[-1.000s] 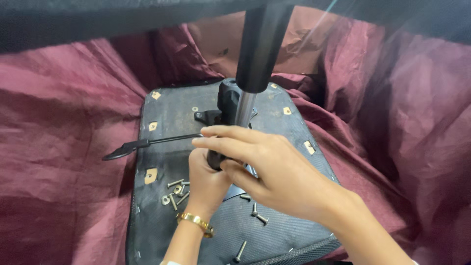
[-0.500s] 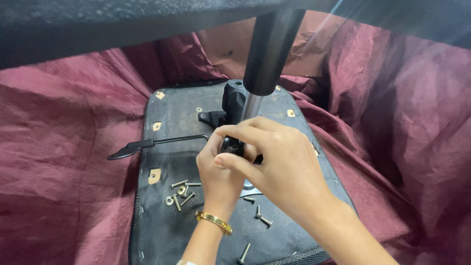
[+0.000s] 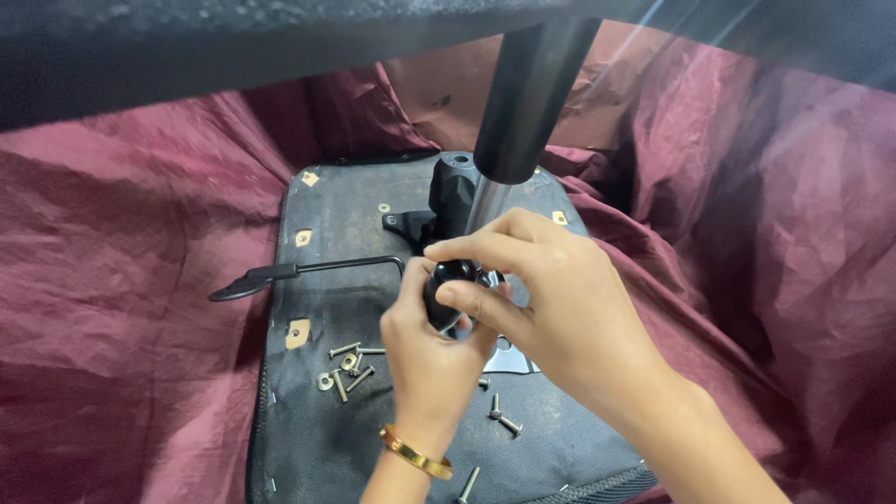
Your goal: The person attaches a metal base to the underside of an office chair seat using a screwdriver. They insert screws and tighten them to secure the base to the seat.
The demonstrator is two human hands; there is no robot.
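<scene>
A black lever handle (image 3: 280, 273) juts left over the dark seat underside (image 3: 317, 439), which lies on maroon cloth (image 3: 121, 280). Loose screws and washers (image 3: 345, 364) lie just beside the left hand (image 3: 425, 359), which wears a gold bangle (image 3: 415, 453) and closes around a black knob (image 3: 448, 294). The right hand (image 3: 560, 317) pinches the same knob from above, below the chair's gas-lift column (image 3: 523, 103).
</scene>
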